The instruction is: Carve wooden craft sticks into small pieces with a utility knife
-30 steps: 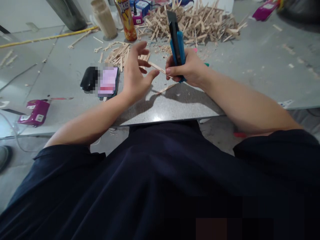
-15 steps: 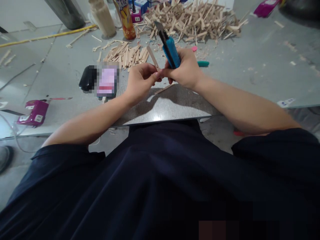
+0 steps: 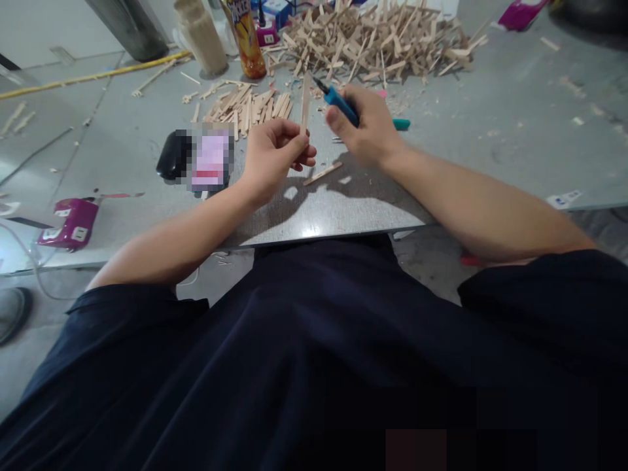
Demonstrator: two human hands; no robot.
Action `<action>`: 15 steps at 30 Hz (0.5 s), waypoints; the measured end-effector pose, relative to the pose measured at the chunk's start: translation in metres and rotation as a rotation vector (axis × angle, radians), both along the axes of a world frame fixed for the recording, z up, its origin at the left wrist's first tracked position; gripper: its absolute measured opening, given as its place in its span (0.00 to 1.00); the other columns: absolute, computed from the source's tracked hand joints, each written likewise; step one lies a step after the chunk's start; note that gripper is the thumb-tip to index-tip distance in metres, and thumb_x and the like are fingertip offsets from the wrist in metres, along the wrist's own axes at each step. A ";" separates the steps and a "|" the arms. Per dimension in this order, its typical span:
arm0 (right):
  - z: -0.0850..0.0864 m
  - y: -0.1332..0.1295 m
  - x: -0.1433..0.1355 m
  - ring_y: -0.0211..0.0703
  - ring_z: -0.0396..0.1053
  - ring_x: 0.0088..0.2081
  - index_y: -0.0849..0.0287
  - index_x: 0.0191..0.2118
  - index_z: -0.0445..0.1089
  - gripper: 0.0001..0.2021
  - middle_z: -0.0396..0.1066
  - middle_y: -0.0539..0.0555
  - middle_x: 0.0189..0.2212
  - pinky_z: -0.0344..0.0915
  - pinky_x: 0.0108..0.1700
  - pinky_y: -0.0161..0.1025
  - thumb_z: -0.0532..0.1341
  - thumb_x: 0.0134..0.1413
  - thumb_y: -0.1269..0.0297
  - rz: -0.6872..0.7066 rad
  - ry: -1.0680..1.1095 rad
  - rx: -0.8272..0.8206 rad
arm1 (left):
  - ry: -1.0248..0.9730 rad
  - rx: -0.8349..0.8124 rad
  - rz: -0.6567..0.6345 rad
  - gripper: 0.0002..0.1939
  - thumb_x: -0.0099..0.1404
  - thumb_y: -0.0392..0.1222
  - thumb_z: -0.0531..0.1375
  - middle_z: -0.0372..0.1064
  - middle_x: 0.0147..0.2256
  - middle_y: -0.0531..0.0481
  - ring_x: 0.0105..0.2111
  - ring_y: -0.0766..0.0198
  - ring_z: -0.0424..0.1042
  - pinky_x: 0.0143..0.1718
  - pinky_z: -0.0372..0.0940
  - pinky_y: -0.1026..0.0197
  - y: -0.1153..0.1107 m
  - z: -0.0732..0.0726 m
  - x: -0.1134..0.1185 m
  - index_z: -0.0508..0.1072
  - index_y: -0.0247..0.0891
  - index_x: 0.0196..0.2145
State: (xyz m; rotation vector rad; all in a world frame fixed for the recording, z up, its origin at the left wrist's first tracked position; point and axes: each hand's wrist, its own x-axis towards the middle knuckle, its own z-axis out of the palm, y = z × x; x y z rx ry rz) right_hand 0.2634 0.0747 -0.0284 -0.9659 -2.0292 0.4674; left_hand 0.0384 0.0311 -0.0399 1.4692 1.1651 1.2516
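Right hand now backed off the wooden stick, orange bottle lettering only partly readable on my feed, that hand curled round blue cutter, left hand pinching stick's lower end, near-upright over table.

Left forearm and right forearm bare and angled inward, left hand curled into a pinch, right hand wrapped in a fuller grip, the two hands slightly apart.
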 end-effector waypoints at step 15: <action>-0.006 0.019 0.021 0.62 0.63 0.39 0.44 0.36 0.62 0.30 0.74 0.57 0.34 0.46 0.43 0.54 0.58 0.67 0.21 -0.146 -0.335 0.136 | -0.049 0.042 -0.008 0.17 0.63 0.59 0.77 0.83 0.30 0.58 0.30 0.63 0.78 0.35 0.67 0.53 0.010 -0.009 -0.006 0.76 0.51 0.33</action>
